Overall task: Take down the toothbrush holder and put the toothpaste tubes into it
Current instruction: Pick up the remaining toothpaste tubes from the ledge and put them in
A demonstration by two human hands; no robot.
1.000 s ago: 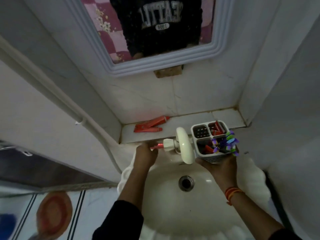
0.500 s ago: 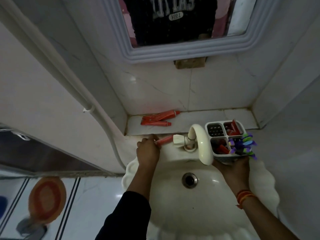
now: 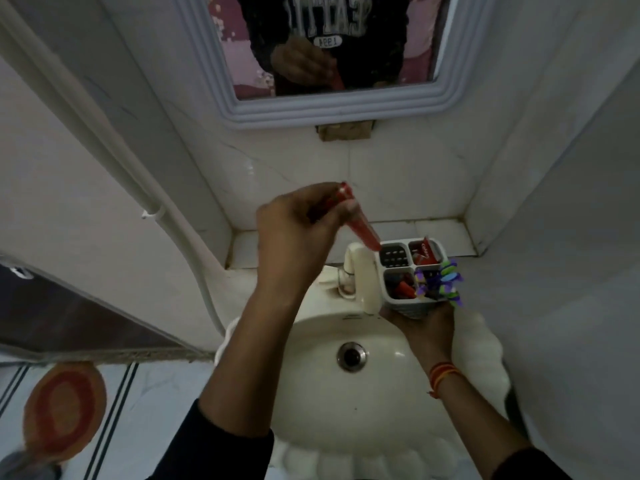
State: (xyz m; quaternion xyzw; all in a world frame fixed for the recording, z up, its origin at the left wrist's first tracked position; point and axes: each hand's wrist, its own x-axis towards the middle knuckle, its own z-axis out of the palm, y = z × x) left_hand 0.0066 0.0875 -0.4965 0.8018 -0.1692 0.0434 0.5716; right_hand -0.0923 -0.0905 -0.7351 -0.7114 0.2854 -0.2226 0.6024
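My right hand holds a white toothbrush holder with four compartments from below, over the right side of the sink. Red tubes stand in its back right and front left compartments; colourful toothbrushes fill the front right one. My left hand is raised above the tap and grips a red toothpaste tube by its cap end. The tube slants down to the right, and its flat end touches the rim of the holder's back left compartment. The ledge's left part is hidden behind my left hand.
A cream tap arches over the white shell-shaped sink, just left of the holder. A marble ledge runs behind the sink, with a framed mirror above. A white pipe runs down the left wall.
My left hand picked the red tube up from the sink's back rim, lifted it and swung it right to the holder. The camera view shifted, and the holder stayed in my right hand.
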